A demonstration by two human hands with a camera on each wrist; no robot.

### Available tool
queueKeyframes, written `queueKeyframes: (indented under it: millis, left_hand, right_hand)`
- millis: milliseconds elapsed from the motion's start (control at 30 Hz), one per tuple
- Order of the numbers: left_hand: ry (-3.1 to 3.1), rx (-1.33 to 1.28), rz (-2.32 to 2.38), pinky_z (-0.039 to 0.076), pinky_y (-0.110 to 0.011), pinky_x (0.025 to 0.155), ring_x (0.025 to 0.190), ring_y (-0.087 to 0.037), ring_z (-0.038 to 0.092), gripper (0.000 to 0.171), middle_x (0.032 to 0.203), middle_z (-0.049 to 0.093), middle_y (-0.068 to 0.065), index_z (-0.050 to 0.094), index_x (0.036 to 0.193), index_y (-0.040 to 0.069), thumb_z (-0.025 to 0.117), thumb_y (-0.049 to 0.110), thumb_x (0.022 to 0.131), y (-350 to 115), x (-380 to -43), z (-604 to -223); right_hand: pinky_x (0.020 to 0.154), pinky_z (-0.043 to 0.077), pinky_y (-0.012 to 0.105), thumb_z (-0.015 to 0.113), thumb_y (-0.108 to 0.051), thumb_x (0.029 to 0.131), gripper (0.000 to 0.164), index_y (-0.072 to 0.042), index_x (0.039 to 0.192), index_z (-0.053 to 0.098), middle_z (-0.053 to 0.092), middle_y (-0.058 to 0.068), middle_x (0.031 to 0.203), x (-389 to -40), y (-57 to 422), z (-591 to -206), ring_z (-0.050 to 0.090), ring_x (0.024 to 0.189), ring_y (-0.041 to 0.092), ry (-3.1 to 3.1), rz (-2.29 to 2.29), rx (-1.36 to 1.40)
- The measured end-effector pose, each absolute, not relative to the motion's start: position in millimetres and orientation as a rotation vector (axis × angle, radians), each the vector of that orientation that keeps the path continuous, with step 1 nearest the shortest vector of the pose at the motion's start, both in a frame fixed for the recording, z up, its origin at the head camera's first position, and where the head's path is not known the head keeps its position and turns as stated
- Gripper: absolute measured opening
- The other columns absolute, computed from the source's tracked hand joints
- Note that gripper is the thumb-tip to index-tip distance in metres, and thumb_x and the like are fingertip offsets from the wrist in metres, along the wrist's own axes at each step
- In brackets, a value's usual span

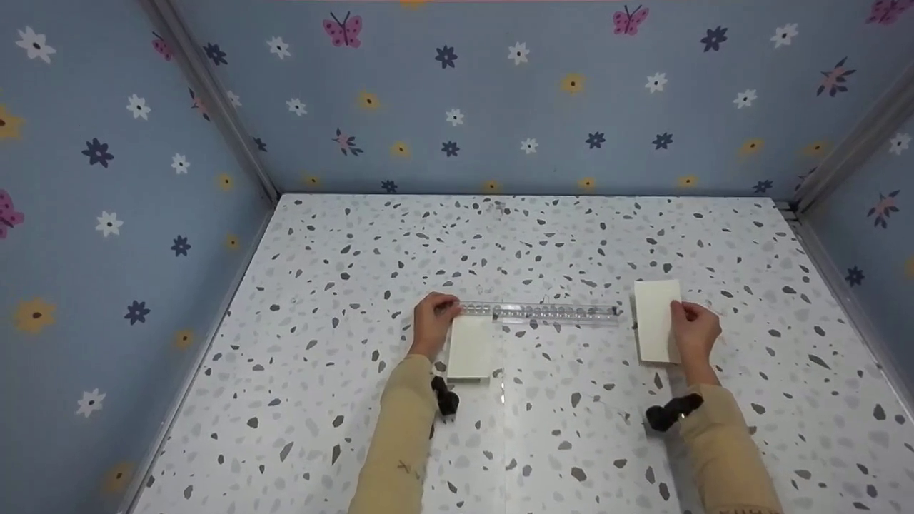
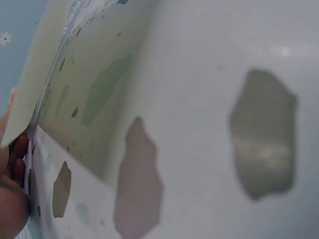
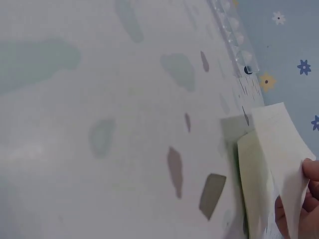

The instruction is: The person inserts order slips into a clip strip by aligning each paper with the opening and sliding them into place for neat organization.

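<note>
My left hand (image 1: 433, 323) pinches the left end of a clear plastic strip (image 1: 557, 313), which has a row of round shapes along it. A cream paper piece (image 1: 470, 350) hangs below that end, its top corner at the same fingertips. The left wrist view has this paper (image 2: 40, 64) tilted above the tabletop, partly covering the fingers. Beyond the strip's right end, my right hand (image 1: 694, 332) pinches the right edge of another cream paper piece (image 1: 655, 321). In the right wrist view two leaves show, the paler leaf (image 3: 284, 149) between thumb and fingers.
The speckled white tabletop (image 1: 343, 307) lies under everything. Blue flowered panels (image 1: 500, 100) enclose its back and sides, with metal posts (image 1: 214, 100) at the corners. Black wrist devices (image 1: 446, 400) sit on both forearms.
</note>
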State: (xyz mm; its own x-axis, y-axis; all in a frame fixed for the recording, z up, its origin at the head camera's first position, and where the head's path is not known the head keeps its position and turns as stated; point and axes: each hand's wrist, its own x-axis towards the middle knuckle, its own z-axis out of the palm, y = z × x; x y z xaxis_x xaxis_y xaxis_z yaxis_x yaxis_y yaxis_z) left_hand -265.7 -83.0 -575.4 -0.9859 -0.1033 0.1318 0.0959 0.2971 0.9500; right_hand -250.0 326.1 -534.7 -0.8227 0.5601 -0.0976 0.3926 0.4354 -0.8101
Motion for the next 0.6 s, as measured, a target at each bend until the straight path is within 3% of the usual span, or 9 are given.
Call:
queueKeyframes:
  millis: [267,600]
  left_hand:
    - [-2.356,0.049,-1.808,0.043,-0.028,0.078,0.084,-0.017,0.054,0.016,0.088,0.059,-0.007,0.064,0.094,-0.002,0.065,0.002,0.078,-82,-262,-574]
    - [-2.354,0.03,-1.796,0.043,-0.029,0.077,0.083,-0.018,0.054,0.016,0.088,0.059,-0.01,0.064,0.092,-0.004,0.066,0.002,0.077,-80,-264,-570]
  right_hand:
    - [0.063,0.04,0.016,0.042,-0.039,0.091,0.046,-0.001,0.111,0.058,0.057,0.013,0.103,-250,311,-530,0.051,0.081,0.013,-2.492,1.393,-0.805]
    - [0.059,0.041,0.017,0.047,-0.04,0.088,0.044,0.0,0.102,0.062,0.06,0.011,0.093,-242,297,-533,0.052,0.07,0.009,-2.408,1.442,-0.822]
